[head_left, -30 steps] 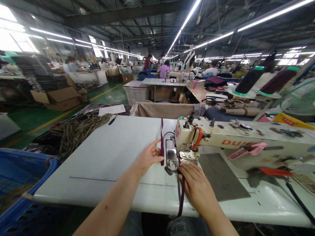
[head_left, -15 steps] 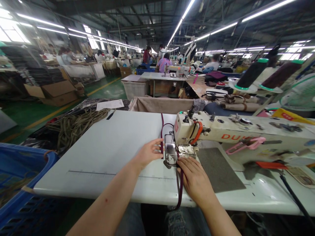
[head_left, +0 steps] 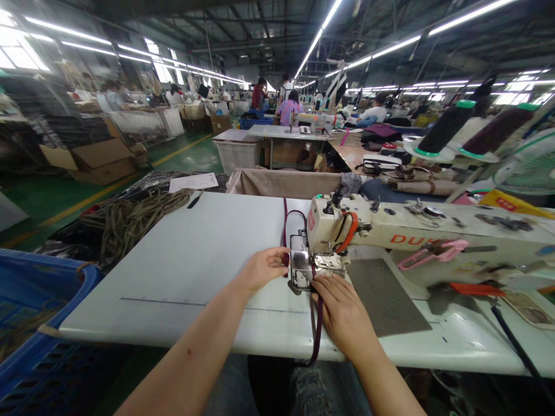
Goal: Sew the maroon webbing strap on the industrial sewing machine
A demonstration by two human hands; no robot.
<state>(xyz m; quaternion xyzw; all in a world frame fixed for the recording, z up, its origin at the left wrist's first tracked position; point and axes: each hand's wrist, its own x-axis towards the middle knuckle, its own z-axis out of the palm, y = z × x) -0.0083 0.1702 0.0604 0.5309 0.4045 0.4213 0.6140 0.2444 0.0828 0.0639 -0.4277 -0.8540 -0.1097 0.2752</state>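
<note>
A narrow maroon strap [head_left: 319, 329] runs over the table's front edge, up past my right hand and into the sewing machine [head_left: 373, 222] at its needle area. Behind the needle it loops out to the left and lies along the left side of the metal plate [head_left: 299, 260]. My left hand [head_left: 262, 270] has its fingers and thumb closed round the strap beside that plate. Just in front of the presser foot, my right hand [head_left: 344, 309] presses on the strap with fingers together. Its thumb is partly hidden.
On the white table [head_left: 195, 248] a printed ruler [head_left: 173, 303] runs near the front. Olive straps [head_left: 134, 225] are heaped to the left, above a blue basket [head_left: 43, 283]. A fabric-lined bin [head_left: 281, 184] stands behind. Thread cones [head_left: 446, 127] rise at the right. People work farther back.
My left fingers have drawn closer together on the strap beside the plate. The right hand stays nearly in place, and the view has shifted slightly.
</note>
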